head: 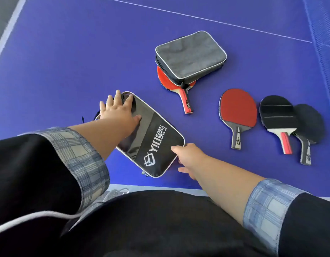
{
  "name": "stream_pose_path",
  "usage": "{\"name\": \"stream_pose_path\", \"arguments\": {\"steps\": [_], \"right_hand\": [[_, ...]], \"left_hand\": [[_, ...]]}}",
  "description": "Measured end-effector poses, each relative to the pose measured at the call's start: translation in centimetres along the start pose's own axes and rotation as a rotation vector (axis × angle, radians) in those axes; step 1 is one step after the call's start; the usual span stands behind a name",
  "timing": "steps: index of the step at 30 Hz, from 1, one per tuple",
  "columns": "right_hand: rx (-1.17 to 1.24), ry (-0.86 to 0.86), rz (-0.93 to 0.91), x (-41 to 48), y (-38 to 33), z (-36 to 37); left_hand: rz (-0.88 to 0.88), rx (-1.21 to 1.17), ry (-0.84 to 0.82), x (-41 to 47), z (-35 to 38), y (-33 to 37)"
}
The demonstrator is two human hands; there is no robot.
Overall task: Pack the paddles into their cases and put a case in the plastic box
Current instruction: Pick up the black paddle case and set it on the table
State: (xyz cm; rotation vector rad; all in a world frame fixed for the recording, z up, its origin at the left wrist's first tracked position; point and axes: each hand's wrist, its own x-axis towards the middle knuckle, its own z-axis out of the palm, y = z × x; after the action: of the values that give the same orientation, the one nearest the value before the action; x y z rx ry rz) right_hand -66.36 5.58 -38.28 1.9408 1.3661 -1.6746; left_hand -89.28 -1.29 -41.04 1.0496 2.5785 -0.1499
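Observation:
A black paddle case with white lettering (151, 143) lies near the front edge of the blue table. My left hand (119, 112) rests flat on its far end, fingers spread. My right hand (188, 158) grips the case's near right corner, thumb on top and fingers under the edge. A grey case (192, 55) lies further back on top of a red paddle (179, 86) whose handle sticks out. To the right lie a red-faced paddle (238, 112) and two black-faced paddles (279, 115), (310, 125), overlapping. No plastic box is in view.
The blue table-tennis table (67, 62) has white lines along its left edge and across the back. The net (323, 43) runs along the right side. The table's front edge is just beyond my torso.

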Motion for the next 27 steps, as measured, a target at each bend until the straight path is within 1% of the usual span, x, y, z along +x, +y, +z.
{"name": "stream_pose_path", "arguments": {"steps": [3,5,6,8,10,11,12,13,15,17,19,22,24,27], "right_hand": [[-0.125,0.103,-0.117,0.8,-1.5,-1.2],[-0.263,0.096,-0.238,0.9,-2.9,-1.6],[-0.353,0.084,-0.302,0.9,-3.6,-1.6],[-0.542,0.064,-0.406,1.0,-4.6,-1.6],[-0.68,0.001,-0.48,0.8,-5.1,-1.6],[-0.711,-0.034,-0.497,0.7,-5.2,-1.6],[-0.725,-0.075,-0.503,0.6,-5.3,-1.7],[-0.726,-0.112,-0.498,0.5,-5.3,-1.8],[-0.723,-0.161,-0.475,0.2,-5.1,-1.9],[-0.725,-0.182,-0.469,0.4,-4.7,-2.2],[-0.697,-0.183,-0.459,0.8,-4.5,-2.6],[-0.565,-0.202,-0.422,1.6,-4.1,-3.1],[-0.488,-0.21,-0.396,1.7,-3.9,-3.3],[-0.486,-0.195,-0.41,1.3,-3.8,-3.1]], "left_hand": [[0.0,-0.051,0.045,-2.2,1.1,0.3],[-0.022,-0.05,0.061,-3.9,1.8,0.3],[-0.063,-0.058,0.07,-4.7,2.1,0.3],[-0.236,-0.147,0.079,-6.1,2.5,0.5],[-0.543,-0.329,0.057,-7.8,2.7,0.9],[-0.681,-0.431,0.036,-8.7,2.8,1.3],[-0.773,-0.509,0.012,-9.8,3.0,2.0],[-0.81,-0.563,-0.017,-10.9,3.3,3.0],[-0.782,-0.646,-0.052,-12.2,3.9,4.9],[-0.723,-0.701,-0.025,-12.0,4.0,5.7],[-0.621,-0.696,-0.003,-10.9,3.7,5.4],[-0.418,-0.639,-0.043,-10.0,3.5,4.9],[-0.344,-0.572,-0.067,-10.6,3.8,4.9],[-0.246,-0.408,-0.086,-12.4,4.8,5.4]]}}
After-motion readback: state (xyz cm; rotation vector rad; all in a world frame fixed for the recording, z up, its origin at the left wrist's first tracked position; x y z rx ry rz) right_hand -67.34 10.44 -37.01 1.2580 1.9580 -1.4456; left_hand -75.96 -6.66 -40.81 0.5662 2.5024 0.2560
